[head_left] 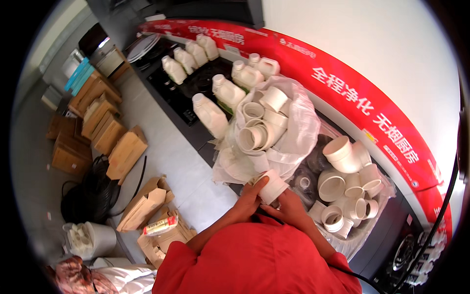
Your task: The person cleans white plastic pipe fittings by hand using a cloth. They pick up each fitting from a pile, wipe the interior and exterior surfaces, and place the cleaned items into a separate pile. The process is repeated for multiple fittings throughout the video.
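Between both hands is a white plastic pipe fitting (273,186), tilted, close to the front of my red top. My left hand (250,196) grips its left side with the thumb over the outside. My right hand (290,204) holds its lower right end. Just beyond it, a translucent plastic bag (301,125) stands open, full of white pipe fittings (273,99). To the right, a plastic-lined container holds more elbows and couplings, among them a large elbow (341,154). Some fingers are hidden behind the fitting.
Several white jugs (211,115) stand on black cooktops (183,110) along the dark counter. A red banner with writing (352,88) runs along the wall. On the floor at left are cardboard boxes (126,154), a coil of black hose (86,198) and a white bucket (104,240) of fittings.
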Available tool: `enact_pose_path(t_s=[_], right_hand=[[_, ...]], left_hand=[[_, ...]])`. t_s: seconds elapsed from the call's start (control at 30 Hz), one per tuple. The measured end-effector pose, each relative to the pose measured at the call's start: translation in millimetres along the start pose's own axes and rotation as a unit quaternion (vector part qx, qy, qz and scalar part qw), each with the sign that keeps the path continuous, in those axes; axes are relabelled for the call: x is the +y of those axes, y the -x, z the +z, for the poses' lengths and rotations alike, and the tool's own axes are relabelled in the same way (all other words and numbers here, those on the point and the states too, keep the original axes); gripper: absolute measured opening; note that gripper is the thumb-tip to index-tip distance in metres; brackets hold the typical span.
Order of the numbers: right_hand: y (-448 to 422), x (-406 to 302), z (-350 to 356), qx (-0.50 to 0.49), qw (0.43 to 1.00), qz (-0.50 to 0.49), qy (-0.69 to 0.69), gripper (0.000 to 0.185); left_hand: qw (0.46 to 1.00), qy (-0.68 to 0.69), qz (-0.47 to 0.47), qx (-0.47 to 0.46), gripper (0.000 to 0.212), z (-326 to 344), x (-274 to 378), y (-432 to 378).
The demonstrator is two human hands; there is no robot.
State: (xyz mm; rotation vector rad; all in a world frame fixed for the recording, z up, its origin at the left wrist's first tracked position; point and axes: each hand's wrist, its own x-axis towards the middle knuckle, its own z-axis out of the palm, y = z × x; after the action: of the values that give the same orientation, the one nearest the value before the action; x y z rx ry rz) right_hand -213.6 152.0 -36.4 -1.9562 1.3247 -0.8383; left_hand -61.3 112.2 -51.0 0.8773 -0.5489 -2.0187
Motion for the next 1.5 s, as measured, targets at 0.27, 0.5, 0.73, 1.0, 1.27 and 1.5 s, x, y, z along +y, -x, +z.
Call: enact_pose_path(t_s=[0.27, 0.5, 0.73, 1.0, 1.27, 1.5], right_hand=[[4, 9, 2, 0.045, 0.973, 0.047, -0.220, 0.046], [6, 3, -1, 0.009, 0.827, 0.212, -0.521, 0.046], [-2, 2, -8, -0.055, 0.987, 0.057, -0.137, 0.048], [-9, 5, -3, -0.024, 0.992, -0.109, 0.059, 0.042], [-2, 2, -1, -0.025, 0.950, 0.104, -0.294, 0.043], [4, 5, 4, -0.013, 0.903, 0.153, -0.401, 0.048]], left_hand=[[0.993, -0.039, -0.020, -0.108, 0.052, -12, 6, -10], [0.975, -0.198, 0.063, -0.076, 0.053, -17, 5, -11], [0.991, -0.129, 0.005, -0.043, 0.049, -9, 10, -5], [0.991, -0.126, -0.040, -0.010, 0.059, -13, 8, -9], [0.977, -0.181, 0.057, -0.097, 0.062, -20, 13, -8], [0.979, -0.174, 0.058, -0.092, 0.057, -12, 13, -3]])
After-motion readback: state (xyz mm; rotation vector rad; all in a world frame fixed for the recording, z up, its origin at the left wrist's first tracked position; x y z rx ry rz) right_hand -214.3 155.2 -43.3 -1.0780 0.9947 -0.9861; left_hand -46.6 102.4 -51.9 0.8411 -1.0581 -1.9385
